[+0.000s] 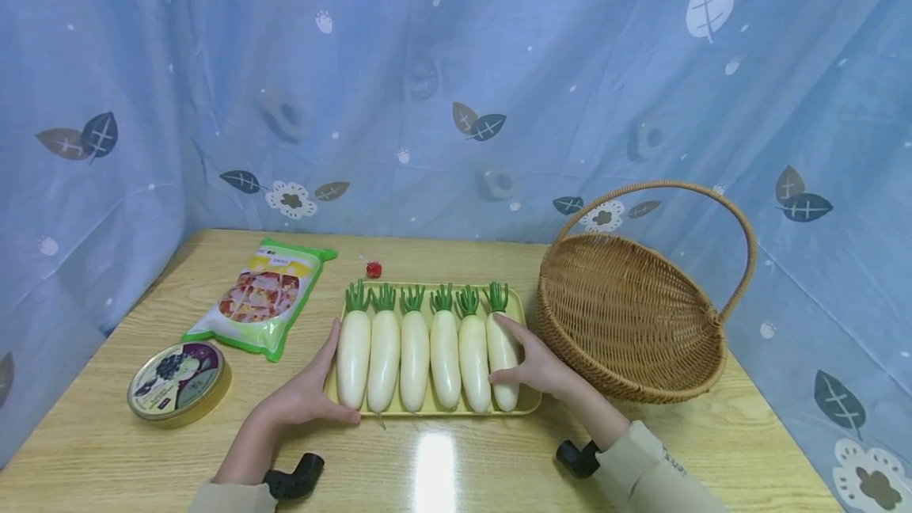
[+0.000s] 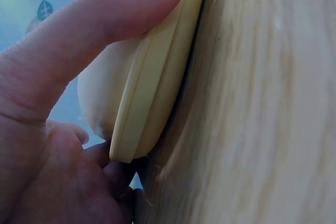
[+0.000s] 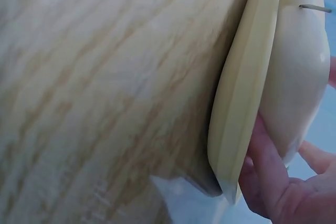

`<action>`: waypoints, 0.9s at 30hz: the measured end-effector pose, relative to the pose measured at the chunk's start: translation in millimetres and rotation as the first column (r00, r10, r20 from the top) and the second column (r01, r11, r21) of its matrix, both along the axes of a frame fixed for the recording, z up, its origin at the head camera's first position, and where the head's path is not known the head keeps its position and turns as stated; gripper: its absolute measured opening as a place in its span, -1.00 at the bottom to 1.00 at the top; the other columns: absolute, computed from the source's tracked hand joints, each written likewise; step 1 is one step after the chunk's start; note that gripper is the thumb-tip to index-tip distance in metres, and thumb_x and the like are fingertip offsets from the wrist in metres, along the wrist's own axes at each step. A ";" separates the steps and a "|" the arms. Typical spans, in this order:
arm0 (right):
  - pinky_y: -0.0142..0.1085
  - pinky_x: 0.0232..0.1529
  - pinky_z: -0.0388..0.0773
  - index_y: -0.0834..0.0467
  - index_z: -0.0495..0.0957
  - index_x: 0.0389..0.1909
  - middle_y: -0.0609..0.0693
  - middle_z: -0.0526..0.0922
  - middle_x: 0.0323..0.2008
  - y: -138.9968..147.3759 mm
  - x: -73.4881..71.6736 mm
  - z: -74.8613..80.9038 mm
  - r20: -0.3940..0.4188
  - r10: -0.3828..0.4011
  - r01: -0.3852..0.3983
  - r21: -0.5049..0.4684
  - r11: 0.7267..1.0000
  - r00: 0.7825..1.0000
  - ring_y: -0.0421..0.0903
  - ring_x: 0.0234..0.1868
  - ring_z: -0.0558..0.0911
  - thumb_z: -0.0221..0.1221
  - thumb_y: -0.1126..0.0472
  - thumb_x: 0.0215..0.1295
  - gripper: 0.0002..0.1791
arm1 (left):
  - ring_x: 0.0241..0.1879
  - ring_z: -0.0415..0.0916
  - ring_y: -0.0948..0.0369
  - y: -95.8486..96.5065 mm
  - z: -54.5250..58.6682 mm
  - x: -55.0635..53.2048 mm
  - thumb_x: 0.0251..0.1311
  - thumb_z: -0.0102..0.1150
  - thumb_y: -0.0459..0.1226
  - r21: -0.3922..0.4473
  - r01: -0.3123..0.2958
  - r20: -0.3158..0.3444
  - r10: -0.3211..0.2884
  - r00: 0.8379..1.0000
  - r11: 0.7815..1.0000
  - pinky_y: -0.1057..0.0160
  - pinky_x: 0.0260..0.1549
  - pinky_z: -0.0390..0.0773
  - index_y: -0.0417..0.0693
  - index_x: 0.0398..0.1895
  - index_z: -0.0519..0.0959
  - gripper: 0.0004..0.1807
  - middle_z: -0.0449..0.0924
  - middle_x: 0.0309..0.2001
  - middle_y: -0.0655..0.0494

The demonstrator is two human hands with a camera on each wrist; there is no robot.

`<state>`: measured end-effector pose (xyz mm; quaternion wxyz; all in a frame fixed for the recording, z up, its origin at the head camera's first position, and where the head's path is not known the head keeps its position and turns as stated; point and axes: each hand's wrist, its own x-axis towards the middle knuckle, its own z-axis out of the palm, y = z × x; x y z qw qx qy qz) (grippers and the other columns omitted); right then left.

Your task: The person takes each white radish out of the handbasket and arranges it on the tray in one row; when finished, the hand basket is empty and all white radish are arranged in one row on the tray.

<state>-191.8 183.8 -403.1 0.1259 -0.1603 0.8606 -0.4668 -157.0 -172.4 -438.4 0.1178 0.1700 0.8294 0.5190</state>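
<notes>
Several white radishes (image 1: 415,361) with green tops lie side by side on a pale yellow tray (image 1: 456,413). My left hand (image 1: 309,396) holds the tray at its front left corner. In the left wrist view its thumb (image 2: 142,6) presses on the tray's rim (image 2: 149,85), and the other fingers are partly hidden behind the tray's end. At the opposite end, my right hand (image 1: 534,362) grips the rightmost radish (image 1: 503,347), thumb across its near part and forefinger by its top. In the right wrist view, fingers (image 3: 268,163) reach between that radish (image 3: 296,72) and the tray wall.
A wicker basket (image 1: 627,315) with a tall handle stands tilted right of the tray. On the left lie a green-edged food packet (image 1: 264,295) and a round tin (image 1: 178,382). A small red object (image 1: 374,269) sits behind the tray. A blue patterned curtain (image 1: 427,101) closes off the back.
</notes>
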 end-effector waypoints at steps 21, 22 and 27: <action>0.27 0.20 -0.07 0.16 -0.04 0.41 0.39 -0.19 0.36 2.8 3.0 -0.6 -0.077 0.024 -0.014 0.131 0.991 0.997 0.30 0.35 -0.18 0.34 0.01 -0.01 0.04 | 0.34 -0.49 -0.20 -1.2 -0.2 -5.4 -0.44 0.55 -0.18 -0.018 -0.026 -0.013 0.025 1.000 1.000 -0.24 0.21 -0.30 -0.14 0.37 -0.56 0.54 -0.59 0.39 -0.24; 0.28 0.19 -0.06 0.16 -0.03 0.41 0.39 -0.19 0.36 3.4 4.4 0.3 -0.086 0.024 -0.011 0.145 0.989 0.996 0.31 0.35 -0.16 0.34 0.00 -0.01 0.03 | 0.34 -0.49 -0.20 -0.7 -0.2 -6.2 -0.44 0.55 -0.18 -0.015 -0.025 -0.015 0.024 1.000 1.000 -0.24 0.21 -0.29 -0.14 0.37 -0.56 0.54 -0.58 0.39 -0.24; 0.32 0.14 -0.02 0.10 -0.06 0.42 0.36 -0.21 0.37 6.1 16.0 10.4 -0.115 0.039 -0.015 0.202 0.979 0.993 0.32 0.34 -0.12 0.28 -0.06 0.05 -0.01 | 0.34 -0.48 -0.19 0.9 0.7 -11.4 -0.44 0.56 -0.17 -0.005 -0.002 -0.023 0.001 1.000 1.000 -0.23 0.21 -0.29 -0.16 0.37 -0.57 0.55 -0.59 0.38 -0.24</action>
